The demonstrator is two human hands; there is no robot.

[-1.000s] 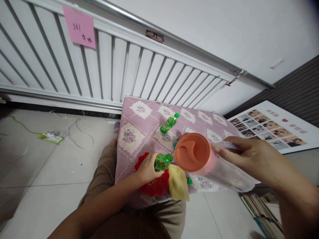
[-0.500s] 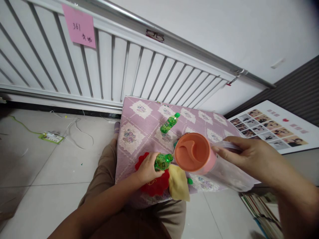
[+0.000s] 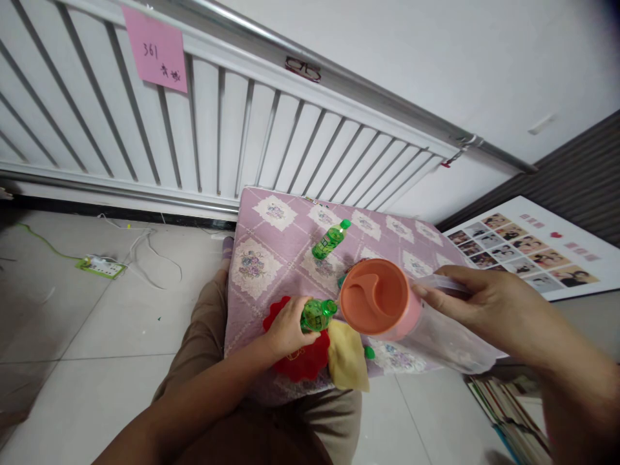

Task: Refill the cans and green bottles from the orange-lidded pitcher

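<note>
My left hand is wrapped round a green plastic bottle with no cap on. The bottle's mouth points right, toward the orange lid of a translucent pitcher. Closed on the pitcher's handle, my right hand holds it tilted with the lid turned toward me. Under my left hand lies a red scalloped dish or mat; I cannot tell which. A yellow cloth is beside it, with a loose green cap to its right.
A second green bottle, capped, stands farther back on the purple flowered tablecloth. Behind the table runs a white radiator. A photo board leans at the right, above books. A power strip with cables lies on the floor.
</note>
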